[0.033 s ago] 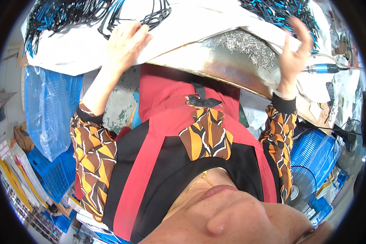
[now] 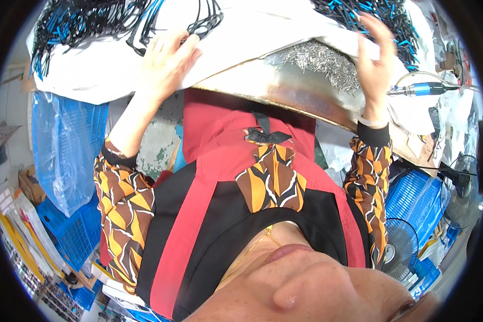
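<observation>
My left hand (image 2: 169, 64) rests over the white sheet (image 2: 107, 70) with its fingers curled, right beside some looped thin black strips (image 2: 206, 24). Whatever is between those fingers is hidden. My right hand (image 2: 375, 61) is raised at the near edge of the right-hand heap of black and blue thin pieces (image 2: 402, 35); thumb and fingers stand apart, with nothing visible between them. Another heap of black and blue pieces (image 2: 80, 27) lies at the far left. Between my hands, small silvery metal pins (image 2: 330, 64) are piled on a metal tray (image 2: 284, 80).
A blue and black pen-shaped tool (image 2: 426, 89) with a cable lies right of my right wrist. Blue crates wrapped in clear plastic (image 2: 64, 145) stand at the left, another blue crate (image 2: 413, 198) at the right. A fan (image 2: 397, 247) is at the lower right.
My right hand has shifted a little left and farther away, its fingers coming over the edge of the right-hand heap. My left hand stays nearly where it was.
</observation>
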Action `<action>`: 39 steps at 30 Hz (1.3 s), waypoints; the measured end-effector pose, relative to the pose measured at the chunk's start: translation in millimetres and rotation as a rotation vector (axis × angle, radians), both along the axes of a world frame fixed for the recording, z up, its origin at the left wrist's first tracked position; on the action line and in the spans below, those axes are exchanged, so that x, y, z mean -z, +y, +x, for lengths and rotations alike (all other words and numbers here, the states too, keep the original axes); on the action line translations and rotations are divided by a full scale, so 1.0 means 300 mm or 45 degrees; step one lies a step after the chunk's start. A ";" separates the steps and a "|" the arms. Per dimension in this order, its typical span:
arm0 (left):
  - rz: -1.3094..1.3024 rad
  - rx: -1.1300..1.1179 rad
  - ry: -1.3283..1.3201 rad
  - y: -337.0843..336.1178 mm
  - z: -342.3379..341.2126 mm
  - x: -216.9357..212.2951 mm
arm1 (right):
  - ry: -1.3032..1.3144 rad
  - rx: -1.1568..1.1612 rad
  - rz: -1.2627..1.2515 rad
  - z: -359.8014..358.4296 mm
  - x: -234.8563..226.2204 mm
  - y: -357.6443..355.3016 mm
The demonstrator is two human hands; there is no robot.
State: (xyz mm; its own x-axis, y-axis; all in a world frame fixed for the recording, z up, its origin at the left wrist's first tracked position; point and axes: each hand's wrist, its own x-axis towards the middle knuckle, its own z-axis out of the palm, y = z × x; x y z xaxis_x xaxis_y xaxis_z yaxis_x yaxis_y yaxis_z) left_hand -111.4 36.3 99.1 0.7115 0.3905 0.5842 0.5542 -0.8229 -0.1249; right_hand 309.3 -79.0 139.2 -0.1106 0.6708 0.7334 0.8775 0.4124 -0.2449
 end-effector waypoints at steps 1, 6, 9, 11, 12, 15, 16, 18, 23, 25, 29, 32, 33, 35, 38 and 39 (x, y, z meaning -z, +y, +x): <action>0.062 0.076 -0.060 0.011 0.019 0.014 | -0.182 -0.031 -0.084 -0.043 0.007 0.054; -0.158 -0.330 0.128 0.087 0.074 0.019 | 0.078 0.070 -0.243 -0.168 -0.038 0.564; -0.139 -0.309 0.079 0.110 0.108 0.017 | -0.074 0.418 -0.595 -0.235 -0.023 0.828; -0.184 -0.367 0.146 0.111 0.115 0.017 | -0.044 0.635 -0.478 -0.278 0.026 0.907; -0.199 -0.356 0.138 0.111 0.116 0.016 | -0.069 0.612 -0.470 -0.286 0.053 0.916; -0.210 -0.315 0.145 0.110 0.110 0.010 | -0.142 0.527 -0.473 -0.311 0.127 0.874; -0.206 -0.308 0.152 0.112 0.112 0.007 | -0.198 0.469 -0.526 -0.310 0.136 0.858; -0.237 -0.341 0.209 0.117 0.119 -0.001 | -0.126 0.495 -0.495 -0.306 0.137 0.831; -0.329 -0.394 0.288 0.105 0.149 -0.044 | -0.276 0.508 -0.668 -0.266 0.063 0.790; -0.320 -0.316 0.277 0.097 0.154 -0.080 | -0.518 0.451 -0.439 -0.205 0.026 0.740; -0.281 -0.140 0.199 0.128 0.229 -0.177 | -0.575 0.619 -0.507 0.048 -0.059 0.600; -0.211 0.138 0.122 0.206 0.441 -0.230 | -0.356 0.927 -0.551 0.327 -0.111 0.538; -0.167 0.274 0.071 0.241 0.547 -0.236 | -0.350 0.988 -0.473 0.412 -0.110 0.532; -0.230 0.520 0.028 0.312 0.785 -0.232 | -0.220 1.207 -0.726 0.547 -0.080 0.539; -0.152 0.429 0.105 0.409 1.124 -0.185 | -0.158 1.214 -1.115 0.655 0.018 0.567; -0.167 0.314 0.216 0.441 1.193 -0.165 | -0.226 1.179 -1.064 0.674 0.048 0.575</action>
State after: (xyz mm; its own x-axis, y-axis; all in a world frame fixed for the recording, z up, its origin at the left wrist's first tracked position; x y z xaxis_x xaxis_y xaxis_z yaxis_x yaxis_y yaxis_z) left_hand 246.6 168.6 148.5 0.8768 0.2584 0.4054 0.3167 -0.9449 -0.0827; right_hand 511.6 93.4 124.7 0.5950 0.8005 0.0719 0.8017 -0.5974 0.0168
